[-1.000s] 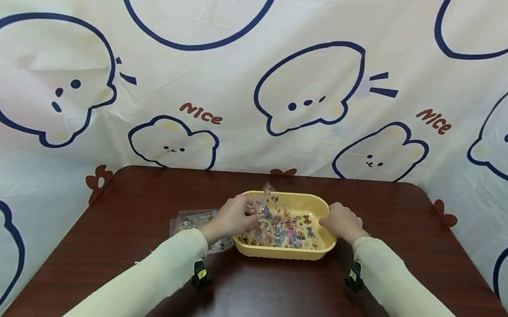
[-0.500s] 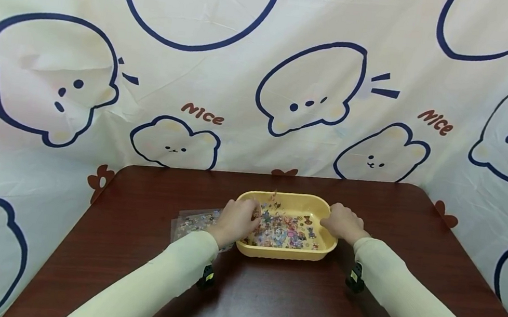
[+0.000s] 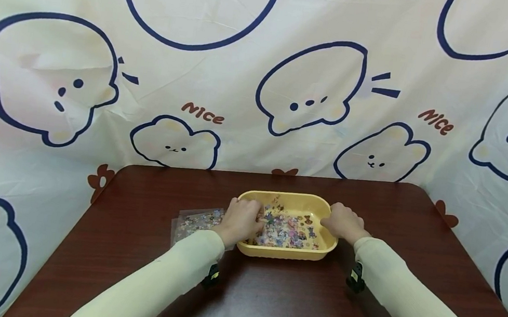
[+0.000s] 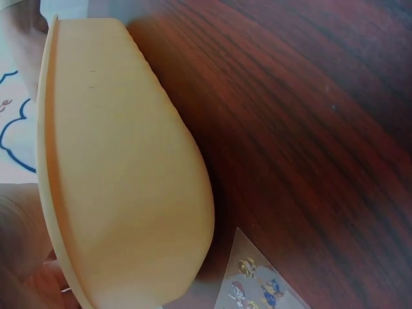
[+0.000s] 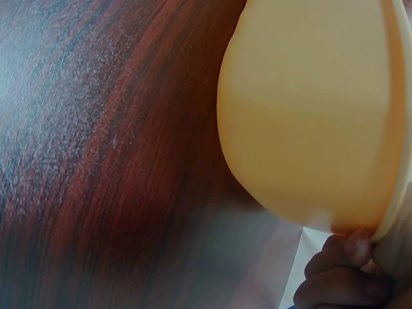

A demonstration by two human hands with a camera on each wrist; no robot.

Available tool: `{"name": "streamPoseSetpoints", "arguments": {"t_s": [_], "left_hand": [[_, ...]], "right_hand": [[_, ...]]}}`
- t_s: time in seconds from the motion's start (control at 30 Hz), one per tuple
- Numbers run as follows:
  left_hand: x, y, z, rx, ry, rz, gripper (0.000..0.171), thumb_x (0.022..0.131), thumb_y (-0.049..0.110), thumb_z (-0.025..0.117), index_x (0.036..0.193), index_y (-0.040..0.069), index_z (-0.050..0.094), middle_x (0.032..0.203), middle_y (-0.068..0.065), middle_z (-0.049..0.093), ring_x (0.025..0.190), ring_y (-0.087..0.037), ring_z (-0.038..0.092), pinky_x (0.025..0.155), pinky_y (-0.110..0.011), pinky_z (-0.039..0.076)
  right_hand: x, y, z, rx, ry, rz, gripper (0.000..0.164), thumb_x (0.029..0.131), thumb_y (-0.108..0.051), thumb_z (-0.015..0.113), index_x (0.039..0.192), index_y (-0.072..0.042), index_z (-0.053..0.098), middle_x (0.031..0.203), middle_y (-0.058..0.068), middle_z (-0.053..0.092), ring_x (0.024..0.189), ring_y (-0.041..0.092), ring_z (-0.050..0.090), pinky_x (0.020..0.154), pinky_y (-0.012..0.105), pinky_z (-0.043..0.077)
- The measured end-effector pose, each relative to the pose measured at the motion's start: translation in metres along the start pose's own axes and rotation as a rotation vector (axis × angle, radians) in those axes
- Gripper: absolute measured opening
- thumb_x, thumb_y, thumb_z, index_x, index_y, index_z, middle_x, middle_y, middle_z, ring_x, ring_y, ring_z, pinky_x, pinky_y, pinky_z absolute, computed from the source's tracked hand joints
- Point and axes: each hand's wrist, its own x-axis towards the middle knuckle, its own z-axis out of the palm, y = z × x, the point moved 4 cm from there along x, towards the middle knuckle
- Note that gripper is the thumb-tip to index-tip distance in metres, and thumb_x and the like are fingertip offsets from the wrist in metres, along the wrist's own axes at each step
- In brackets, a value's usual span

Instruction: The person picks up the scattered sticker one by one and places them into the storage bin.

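Observation:
A yellow oval-cornered plastic tray [image 3: 285,254] sits on the table, and its floor is covered with small colourful cartoon stickers, seemingly printed on clear sheets. My left hand [image 3: 243,220] reaches over the tray's left end with fingers curled, and appears to pinch a clear sticker sheet [image 3: 276,203] that leans toward the back wall. Its fingertips are mostly hidden, and the left wrist view shows only part of the hand [image 4: 26,225] behind the rim. My right hand [image 3: 344,222] grips the tray's right end; in the right wrist view its curled fingers [image 5: 338,251] lie under the rim.
More clear sticker sheets [image 3: 195,222] lie on the table left of the tray, partly under my left forearm. The dark red-brown wooden table [image 3: 284,303] meets a white cartoon-printed cloth [image 3: 242,99] at its back and sides.
My left hand has shifted slightly right and its fingers have curled more. The sheet corner that stuck up above the tray's back rim has dropped. The right hand stays on the tray.

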Motion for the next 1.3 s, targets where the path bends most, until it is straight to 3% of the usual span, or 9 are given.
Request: {"name": "streamPoseSetpoints", "arguments": {"t_s": [0.1, 0.33, 0.47, 0.63, 0.77, 1.07, 1.3], "left_hand": [[0.0, 0.0, 0.001, 0.023, 0.006, -0.003, 0.017, 0.083, 0.028, 0.074, 0.091, 0.015, 0.066, 0.071, 0.006, 0.067, 0.065, -0.012, 0.052, 0.074, -0.033, 0.03], [-0.001, 0.001, 0.002, 0.145, 0.005, 0.003, 0.015, 0.082, 0.028, 0.075, 0.084, 0.017, 0.064, 0.075, 0.003, 0.062, 0.075, -0.018, 0.049, 0.074, -0.036, 0.029], [-0.002, 0.001, 0.003, 0.2, 0.001, -0.015, 0.022, 0.081, 0.03, 0.075, 0.096, 0.015, 0.067, 0.098, -0.002, 0.065, 0.092, -0.022, 0.05, 0.078, -0.037, 0.033], [-0.003, 0.001, 0.002, 0.197, -0.009, -0.019, 0.045, 0.08, 0.033, 0.076, 0.119, 0.014, 0.066, 0.117, -0.006, 0.065, 0.107, -0.026, 0.051, 0.085, -0.04, 0.037], [-0.003, 0.002, 0.001, 0.186, -0.016, -0.007, 0.049, 0.081, 0.036, 0.076, 0.123, 0.015, 0.065, 0.116, -0.005, 0.067, 0.105, -0.025, 0.054, 0.085, -0.04, 0.037], [-0.006, 0.006, -0.005, 0.159, 0.042, 0.03, 0.035, 0.085, 0.033, 0.072, 0.114, 0.014, 0.069, 0.107, -0.003, 0.071, 0.092, -0.022, 0.056, 0.076, -0.036, 0.035], [-0.008, 0.008, -0.012, 0.12, 0.071, 0.045, 0.034, 0.09, 0.035, 0.066, 0.116, 0.013, 0.069, 0.111, -0.004, 0.071, 0.097, -0.023, 0.057, 0.078, -0.036, 0.036]], "right_hand": [[0.001, 0.0, 0.0, -0.001, 0.001, -0.002, 0.039, 0.091, -0.029, 0.058, 0.118, 0.0, 0.059, 0.089, 0.009, 0.064, 0.072, 0.02, 0.059, 0.068, 0.035, 0.039], [0.002, 0.001, 0.001, 0.001, -0.001, 0.0, 0.038, 0.091, -0.028, 0.058, 0.117, 0.0, 0.06, 0.088, 0.009, 0.064, 0.071, 0.02, 0.059, 0.067, 0.035, 0.039], [0.002, 0.0, 0.001, 0.002, -0.003, 0.003, 0.038, 0.091, -0.028, 0.058, 0.116, 0.0, 0.06, 0.087, 0.009, 0.063, 0.072, 0.02, 0.059, 0.067, 0.035, 0.039], [0.001, 0.0, 0.001, -0.004, 0.002, 0.0, 0.037, 0.091, -0.028, 0.058, 0.114, 0.0, 0.061, 0.085, 0.009, 0.063, 0.071, 0.02, 0.059, 0.067, 0.034, 0.039], [0.001, 0.0, 0.001, -0.002, 0.001, 0.003, 0.036, 0.091, -0.028, 0.058, 0.114, 0.0, 0.061, 0.084, 0.009, 0.062, 0.07, 0.02, 0.059, 0.066, 0.034, 0.039], [0.002, 0.0, 0.002, 0.003, -0.004, 0.007, 0.038, 0.091, -0.028, 0.058, 0.116, 0.001, 0.06, 0.085, 0.009, 0.063, 0.072, 0.021, 0.059, 0.069, 0.036, 0.039], [0.002, 0.001, 0.002, 0.003, 0.002, 0.007, 0.039, 0.091, -0.027, 0.058, 0.118, 0.001, 0.059, 0.088, 0.01, 0.064, 0.073, 0.021, 0.059, 0.07, 0.037, 0.039]]}}
